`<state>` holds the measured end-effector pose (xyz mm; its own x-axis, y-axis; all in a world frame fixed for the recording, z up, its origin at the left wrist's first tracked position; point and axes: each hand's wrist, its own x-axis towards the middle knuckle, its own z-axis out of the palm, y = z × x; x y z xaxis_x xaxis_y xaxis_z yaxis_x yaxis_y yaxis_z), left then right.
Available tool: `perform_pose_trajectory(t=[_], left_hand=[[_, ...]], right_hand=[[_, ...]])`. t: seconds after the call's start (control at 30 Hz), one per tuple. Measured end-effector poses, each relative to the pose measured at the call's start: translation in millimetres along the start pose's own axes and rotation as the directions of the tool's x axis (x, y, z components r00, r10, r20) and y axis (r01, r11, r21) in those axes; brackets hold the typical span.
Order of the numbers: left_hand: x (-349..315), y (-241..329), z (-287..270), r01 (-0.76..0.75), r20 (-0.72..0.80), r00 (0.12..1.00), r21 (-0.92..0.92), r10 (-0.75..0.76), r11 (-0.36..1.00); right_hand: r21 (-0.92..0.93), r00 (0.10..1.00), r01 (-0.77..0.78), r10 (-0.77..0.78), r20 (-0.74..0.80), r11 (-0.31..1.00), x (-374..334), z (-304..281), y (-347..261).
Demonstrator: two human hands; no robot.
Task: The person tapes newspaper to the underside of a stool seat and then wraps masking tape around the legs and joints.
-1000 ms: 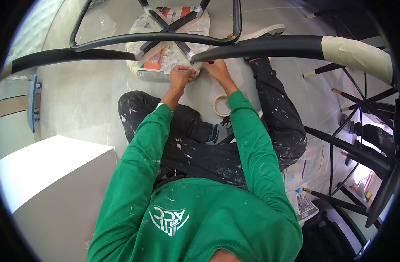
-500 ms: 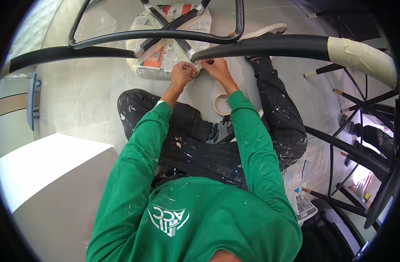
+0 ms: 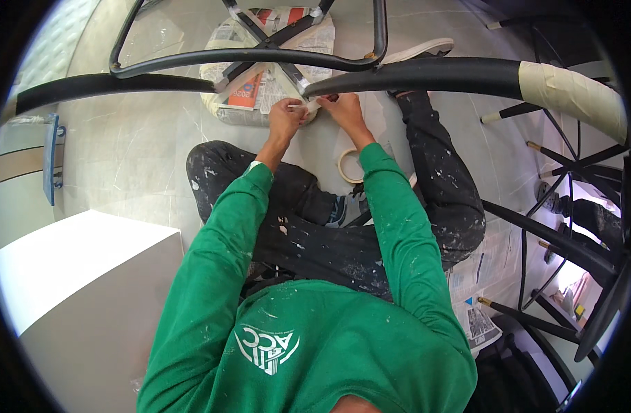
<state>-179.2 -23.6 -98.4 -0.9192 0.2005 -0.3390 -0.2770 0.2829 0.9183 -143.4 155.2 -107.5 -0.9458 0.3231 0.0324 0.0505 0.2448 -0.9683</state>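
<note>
An upturned black metal chair (image 3: 260, 56) stands before me, its seat (image 3: 226, 113) wrapped in newspaper and pale tape. My left hand (image 3: 286, 120) is closed at the near edge of the newspaper, fingertips pinching one end of a short strip of masking tape (image 3: 312, 107). Close by on its right, my right hand (image 3: 344, 113) pinches the other end, just below the end of a thick black leg (image 3: 425, 74). Between my forearms a roll of masking tape (image 3: 341, 167) rests on the floor.
A white box-like block (image 3: 102, 275) stands at left, near a blue-edged panel (image 3: 51, 160). More black chair frames (image 3: 570, 165) crowd the right, with newspaper sheets (image 3: 477, 316) on the floor below. Another person's dark-trousered leg (image 3: 594, 219) shows behind them. My bent legs surround the work area.
Both hands stay at the newspaper's near edge, with only small finger movements. The tape strip between them shows more plainly now.
</note>
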Motion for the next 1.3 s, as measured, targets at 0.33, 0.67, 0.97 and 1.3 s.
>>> perform_pose_trajectory(t=[0.33, 0.67, 0.97, 1.3], left_hand=[[10.5, -5.3, -4.2, -0.032, -0.15, 0.987, 0.186, 0.061, 0.982], [9.4, -4.3, 11.2, -0.06, -0.344, 0.917, 0.387, 0.204, 0.92], [13.1, 1.7, 14.4, -0.042, -0.32, 0.929, 0.404, 0.184, 0.914], [30.6, -5.4, 5.5, 0.033, -0.295, 0.949, 0.445, 0.112, 0.895]], right_hand=[[-0.293, 0.985, 0.166, -0.17, 0.012, 0.941, 4.1, 3.8, -15.9], [-0.383, 0.974, 0.187, -0.22, -0.043, 0.905, 10.5, 15.0, -5.7], [-0.286, 0.974, 0.184, -0.213, -0.073, 0.94, 13.3, 15.2, 8.1], [-0.328, 0.998, -0.027, 0.042, 0.036, 0.944, 23.5, 12.7, 7.2]])
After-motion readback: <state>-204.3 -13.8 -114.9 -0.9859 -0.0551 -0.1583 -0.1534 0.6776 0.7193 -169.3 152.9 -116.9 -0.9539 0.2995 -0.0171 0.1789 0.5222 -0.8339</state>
